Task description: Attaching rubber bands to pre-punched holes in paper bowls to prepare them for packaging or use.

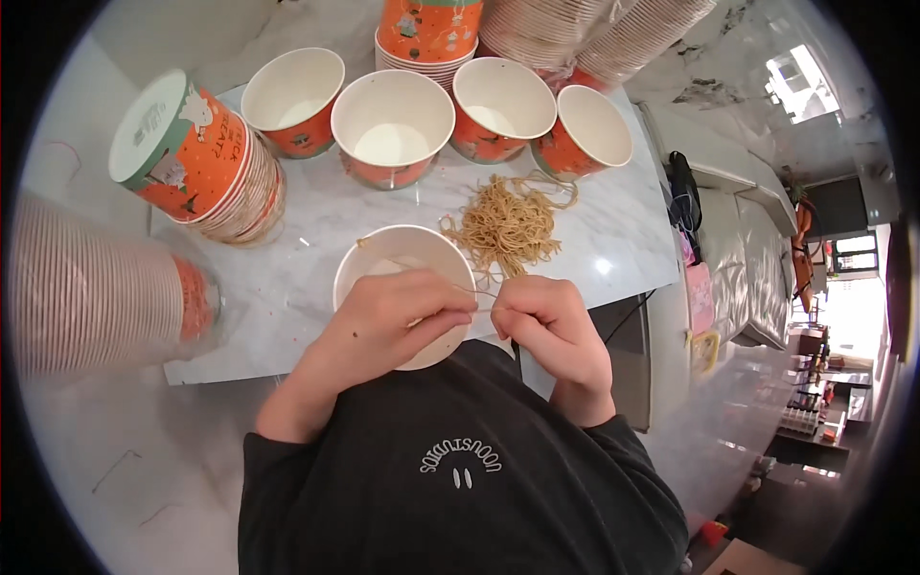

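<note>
Both hands, left hand (388,321) & right hand (546,321), pinching thin noodle strand (479,289) taut over bowl (402,251); noodle pile (506,225) at 1 o'clock.

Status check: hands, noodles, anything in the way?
Left hand and right hand pinch one noodle strand over white cup. Noodle pile beside. Nothing blocking.

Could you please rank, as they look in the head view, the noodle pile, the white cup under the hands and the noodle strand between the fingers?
1. White cup, though nearness to the camera enlarges it.
2. Noodle pile.
3. Noodle strand, pinched between left hand and right hand.
</note>
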{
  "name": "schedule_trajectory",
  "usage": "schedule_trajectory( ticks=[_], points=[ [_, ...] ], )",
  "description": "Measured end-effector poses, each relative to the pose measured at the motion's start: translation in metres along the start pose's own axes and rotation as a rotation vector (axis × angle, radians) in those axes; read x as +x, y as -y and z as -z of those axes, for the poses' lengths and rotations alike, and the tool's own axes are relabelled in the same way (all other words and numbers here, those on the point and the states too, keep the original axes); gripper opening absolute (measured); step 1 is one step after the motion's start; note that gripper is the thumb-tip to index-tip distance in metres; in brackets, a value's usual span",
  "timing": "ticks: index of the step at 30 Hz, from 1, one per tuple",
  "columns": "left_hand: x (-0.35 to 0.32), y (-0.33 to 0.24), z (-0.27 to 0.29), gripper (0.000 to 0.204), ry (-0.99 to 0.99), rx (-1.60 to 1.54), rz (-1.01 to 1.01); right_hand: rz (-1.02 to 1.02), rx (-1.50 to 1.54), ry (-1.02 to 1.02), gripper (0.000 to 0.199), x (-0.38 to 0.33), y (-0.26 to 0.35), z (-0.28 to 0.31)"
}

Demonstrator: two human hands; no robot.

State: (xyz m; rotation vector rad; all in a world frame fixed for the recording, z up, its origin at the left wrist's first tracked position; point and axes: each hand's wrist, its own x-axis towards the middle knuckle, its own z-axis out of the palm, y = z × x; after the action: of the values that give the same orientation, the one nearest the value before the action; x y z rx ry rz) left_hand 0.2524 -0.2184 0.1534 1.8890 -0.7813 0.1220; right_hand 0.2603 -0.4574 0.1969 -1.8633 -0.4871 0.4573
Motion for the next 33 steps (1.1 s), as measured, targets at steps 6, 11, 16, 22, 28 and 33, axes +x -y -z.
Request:
schedule_trajectory(
  ticks=[6,11,16,22,28,33],
  points=[
    [-0.019,-0.028,-0.009,0.012,-0.016,-0.018,0.23,0.144,-0.191,0.054,0.011,-0.026,-0.021,0.005],
    [-0.03,-0.045,-0.028,0.025,-0.079,-0.089,0.185,0.235,0.011,0.051,0.061,-0.042,-0.023,-0.024],
    [-0.046,-0.064,-0.035,0.022,-0.141,-0.01,0.192,0.1,0.389,-0.02,0.042,-0.056,-0.02,-0.056],
    [-0.071,-0.079,-0.044,0.016,-0.146,0.082,0.15,0.122,0.247,-0.043,0.015,-0.074,-0.023,-0.066],
    [-0.092,-0.076,-0.056,0.023,-0.183,-0.018,0.228,0.473,-0.14,-0.2,0.013,-0.081,-0.028,-0.057],
    [-0.079,-0.042,-0.052,0.043,-0.108,0.54,0.033,0.651,-0.331,-0.898,0.019,-0.077,-0.034,-0.03]
  ],
)
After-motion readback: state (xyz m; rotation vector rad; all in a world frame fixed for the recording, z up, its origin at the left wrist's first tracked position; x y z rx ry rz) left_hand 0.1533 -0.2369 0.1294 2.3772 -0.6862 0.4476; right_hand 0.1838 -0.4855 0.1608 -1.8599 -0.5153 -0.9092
